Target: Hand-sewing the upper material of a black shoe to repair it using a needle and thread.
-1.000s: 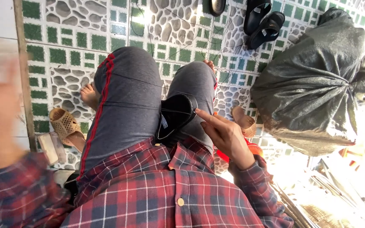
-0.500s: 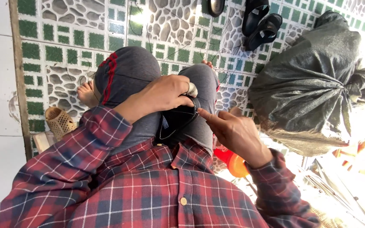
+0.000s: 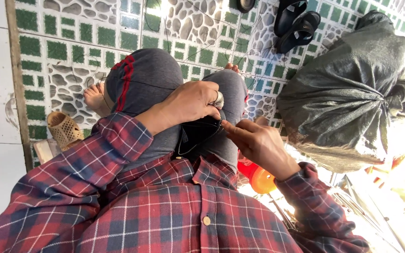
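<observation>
The left hand (image 3: 191, 100) lies curled over a small black pouch (image 3: 198, 133) that sits on the person's lap between the two grey-trousered knees (image 3: 148, 77); its grip is pressed together on the pouch's upper edge, with a pale thimble-like cap (image 3: 218, 100) on one fingertip. The right hand (image 3: 258, 143) comes in from the other side, its grip pinched against the same edge of the pouch, forefinger and thumb tip meeting just beside the left grip; whether a needle is held there is too small to tell. A thin thread (image 3: 202, 47) runs from the grips out over the knees and across the floor. Beyond the right grip stands a big dark plastic sack (image 3: 343, 100), tied at its neck, close to the right forearm. Under the right wrist an orange plastic thing (image 3: 261, 180) shows, partly hidden by the plaid sleeve (image 3: 319, 211). Far past the grips, a pair of black sandals (image 3: 296, 23) lies on the green and pebble-patterned tiled floor (image 3: 62, 47). On the left grip's outer side a bare foot (image 3: 94, 98) rests on the tiles, and near it a tan woven sandal (image 3: 64, 129). The left forearm and hand cover much of the pouch.
</observation>
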